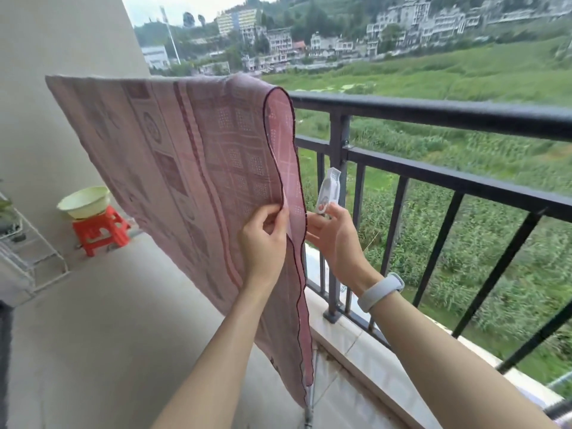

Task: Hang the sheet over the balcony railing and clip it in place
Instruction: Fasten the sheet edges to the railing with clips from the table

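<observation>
A pink patterned sheet [185, 156] is draped over the dark metal balcony railing [433, 114], hanging down on my side from the top rail. My left hand [264, 239] pinches the sheet's dark-trimmed right edge at mid height. Just to the right of that edge, my right hand [332, 233] holds a white plastic clip [328, 193] upright by its lower end, in front of the railing bars. The clip's jaws point up and hold nothing. A pale band is on my right wrist.
A red plastic stool [99, 232] with a pale green basin [83, 201] on it stands at the far left by the wall. A white wire rack [28, 252] sits at the left edge. Below the railing runs a tiled ledge [356, 335].
</observation>
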